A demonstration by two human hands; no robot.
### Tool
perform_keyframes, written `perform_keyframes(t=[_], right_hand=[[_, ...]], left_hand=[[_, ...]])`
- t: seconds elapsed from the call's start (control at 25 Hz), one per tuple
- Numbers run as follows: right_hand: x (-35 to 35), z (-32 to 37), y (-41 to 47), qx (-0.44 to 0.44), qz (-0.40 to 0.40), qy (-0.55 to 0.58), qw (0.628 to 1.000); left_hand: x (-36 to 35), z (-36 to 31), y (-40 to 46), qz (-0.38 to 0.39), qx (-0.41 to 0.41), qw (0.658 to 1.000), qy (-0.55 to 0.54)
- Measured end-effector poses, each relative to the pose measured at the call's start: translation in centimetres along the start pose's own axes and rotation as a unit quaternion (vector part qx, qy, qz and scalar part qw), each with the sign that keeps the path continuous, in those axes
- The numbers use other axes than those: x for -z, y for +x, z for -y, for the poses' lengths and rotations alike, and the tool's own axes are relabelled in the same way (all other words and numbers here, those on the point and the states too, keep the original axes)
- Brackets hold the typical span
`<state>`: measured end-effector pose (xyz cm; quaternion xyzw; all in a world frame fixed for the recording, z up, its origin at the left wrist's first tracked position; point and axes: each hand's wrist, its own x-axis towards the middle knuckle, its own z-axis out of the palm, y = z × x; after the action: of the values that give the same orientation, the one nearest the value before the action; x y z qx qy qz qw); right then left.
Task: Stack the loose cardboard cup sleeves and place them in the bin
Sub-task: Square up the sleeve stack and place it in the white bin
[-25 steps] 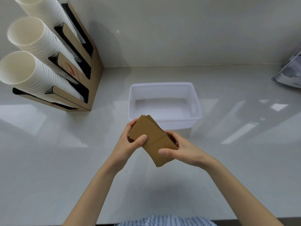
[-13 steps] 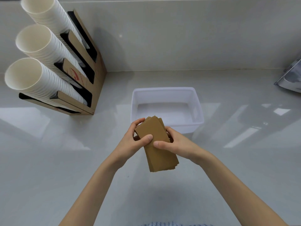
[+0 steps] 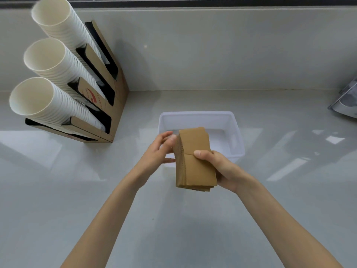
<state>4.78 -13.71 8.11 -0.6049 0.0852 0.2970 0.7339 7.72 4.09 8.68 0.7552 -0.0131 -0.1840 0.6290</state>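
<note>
Stack of brown cardboard sleeves [image 3: 195, 159] held flat in the air, above the near rim of the white bin [image 3: 236, 132] and the desk [image 3: 173, 229] just in front of it, its far end over the bin's interior. Right hand [image 3: 222, 169] closed around the stack's right edge, thumb laid across the top sleeve near the middle, fingers underneath (hidden by the cardboard). Left hand [image 3: 158, 151] against the stack's left edge, fingers loosely spread and slightly blurred, fingertips touching the side of the pile, not clamped on it. Layered edges visible along the left and near sides, lower sleeves poking out a little at the near right corner. Bin near the middle of the desk, toward the back wall, nothing visible inside. Cardboard cup dispenser [image 3: 114, 105] at the back left of the desk, three tilted columns of white paper cups [image 3: 48, 55] slotted in. Grey object [image 3: 345, 101] at the right edge, partly cut off.
</note>
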Motion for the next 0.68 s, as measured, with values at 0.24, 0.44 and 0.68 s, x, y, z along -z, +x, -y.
perform_keyframes(t=[0.24,0.44,0.68], right_hand=[[2.0,3.3,1.7,0.013,-0.043,0.019,0.999],[2.9,5.3,4.7,0.004,-0.072,0.037,0.997],[3.4,4.6,9.5,-0.055,-0.115,0.044,0.991]], left_hand=[[3.9,0.5,2.5,-0.098,0.005,0.993,0.063],[5.0,2.2,4.7,-0.142,0.056,0.984,0.089],[4.4,3.1,6.6,-0.129,0.082,0.983,0.098]])
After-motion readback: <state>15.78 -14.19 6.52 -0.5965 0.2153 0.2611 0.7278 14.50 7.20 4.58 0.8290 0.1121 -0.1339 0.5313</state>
